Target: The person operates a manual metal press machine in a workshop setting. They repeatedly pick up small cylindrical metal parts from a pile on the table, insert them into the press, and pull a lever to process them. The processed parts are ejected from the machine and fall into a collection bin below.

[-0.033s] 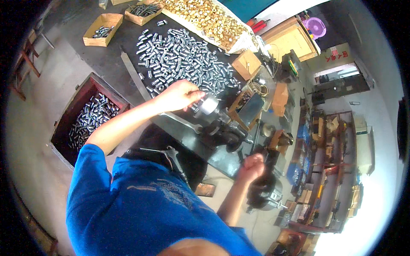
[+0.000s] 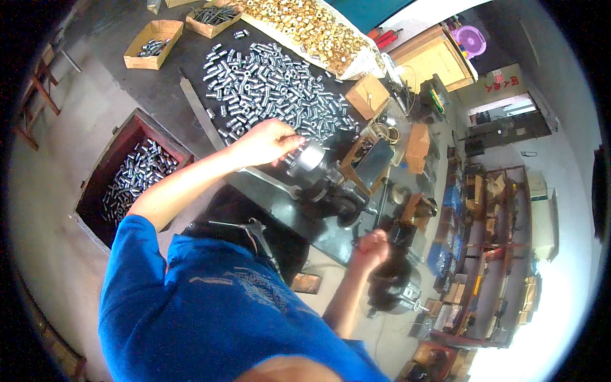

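Thumb and fingers of the left hand (image 2: 268, 141) are bent closely together at the end of one silver cylinder (image 2: 310, 156), the head of a dark bench machine (image 2: 331, 197); whether they also pinch a small part is hidden. From the head view, the right hand (image 2: 370, 249), the second of two, is curled into a loose, blurred fist near the machine's other side, and what it holds, if anything, cannot be told.

Silver cylinder: smooth, bright, short and drum-shaped, against a machine body of dark, round-edged metal. It sits close to the near edge of the workbench (image 2: 162, 79).

Two heaps lie on the bench: silver metal pieces (image 2: 273, 89), short and tubular, too many to count, just beyond the left hand, and gold-coloured pieces (image 2: 305, 28), equally uncountable, on a pale sheet along the far edge. Two small cardboard boxes (image 2: 141, 62) of parts stand toward the far left corner, one with silver pieces, one with thin dark ones. One long flat bar (image 2: 200, 113) and one wrench (image 2: 275, 183) lie along the near edge. Below that edge, one reddish bin (image 2: 132, 129) holds another uncountable load of silver pieces.
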A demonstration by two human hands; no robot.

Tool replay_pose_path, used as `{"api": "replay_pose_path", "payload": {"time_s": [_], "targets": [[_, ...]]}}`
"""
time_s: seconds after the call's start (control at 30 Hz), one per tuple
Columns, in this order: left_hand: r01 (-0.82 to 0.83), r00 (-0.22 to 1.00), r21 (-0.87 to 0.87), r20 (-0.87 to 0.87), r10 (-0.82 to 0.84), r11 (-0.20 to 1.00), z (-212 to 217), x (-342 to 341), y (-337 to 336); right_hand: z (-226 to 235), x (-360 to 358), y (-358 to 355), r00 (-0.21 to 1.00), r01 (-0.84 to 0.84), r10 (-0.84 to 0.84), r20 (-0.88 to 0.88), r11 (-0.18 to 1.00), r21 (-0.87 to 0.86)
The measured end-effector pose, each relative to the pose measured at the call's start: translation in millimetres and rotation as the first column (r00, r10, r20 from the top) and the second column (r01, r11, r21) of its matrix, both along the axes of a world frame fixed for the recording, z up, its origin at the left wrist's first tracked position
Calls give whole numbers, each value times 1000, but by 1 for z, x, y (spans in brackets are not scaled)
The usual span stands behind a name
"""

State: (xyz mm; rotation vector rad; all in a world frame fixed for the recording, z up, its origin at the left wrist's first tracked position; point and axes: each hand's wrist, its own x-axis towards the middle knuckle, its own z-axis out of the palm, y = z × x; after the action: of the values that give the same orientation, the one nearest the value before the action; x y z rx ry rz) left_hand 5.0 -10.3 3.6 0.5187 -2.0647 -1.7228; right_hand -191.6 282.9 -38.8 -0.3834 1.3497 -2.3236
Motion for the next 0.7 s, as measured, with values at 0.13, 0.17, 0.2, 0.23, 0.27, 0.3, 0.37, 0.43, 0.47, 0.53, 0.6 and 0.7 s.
{"api": "replay_pose_path", "payload": {"time_s": [0.13, 0.17, 0.2, 0.23, 0.27, 0.3, 0.37, 0.43, 0.47, 0.53, 0.6, 0.7], "targets": [[-12, 1000, 77, 28, 10, 997, 4, 0, -1, -43, -15, -19, 958, 128, -168, 233, 976, 179], [-5, 1000, 88, 24, 3, 996, 6, -1, -1, -52, -29, -28, 959, 159, -209, 190, 955, 249], [0, 1000, 74, 3, 0, 997, 7, -3, -2, -60, -45, -51, 928, 272, -294, 229, 954, 123], [-4, 1000, 96, 2, 3, 995, 5, -2, -3, -51, -48, -67, 946, 266, -294, 136, 945, 190], [-4, 1000, 117, -4, 5, 993, 3, -1, -4, -31, -50, -79, 957, 269, -287, 38, 929, 253], [6, 1000, 138, -14, -4, 990, 2, -3, -5, -17, -57, -84, 957, 288, -282, -66, 906, 311], [15, 1000, 182, -13, -13, 983, 6, 1, -4, 7, -61, -90, 969, 239, -219, -115, 948, 210], [24, 999, 216, -32, -18, 976, 7, 1, -3, 26, -65, -76, 969, 178, -158, -191, 979, 95], [1, 1000, 225, -19, 3, 974, 1, 2, -5, 37, -54, -74, 975, 167, -159, -158, 985, 39], [11, 999, 194, -39, -4, 981, 0, 2, -5, 45, -47, -55, 973, 69, -83, -215, 995, -73], [13, 999, 212, -55, -2, 977, 0, 5, -4, 48, -23, -38, 984, 23, -45, -171, 992, -127], [-27, 999, 233, -18, 32, 972, 3, 2, -1, 32, 2, -11, 989, 36, -42, -140, 998, -43]]}}
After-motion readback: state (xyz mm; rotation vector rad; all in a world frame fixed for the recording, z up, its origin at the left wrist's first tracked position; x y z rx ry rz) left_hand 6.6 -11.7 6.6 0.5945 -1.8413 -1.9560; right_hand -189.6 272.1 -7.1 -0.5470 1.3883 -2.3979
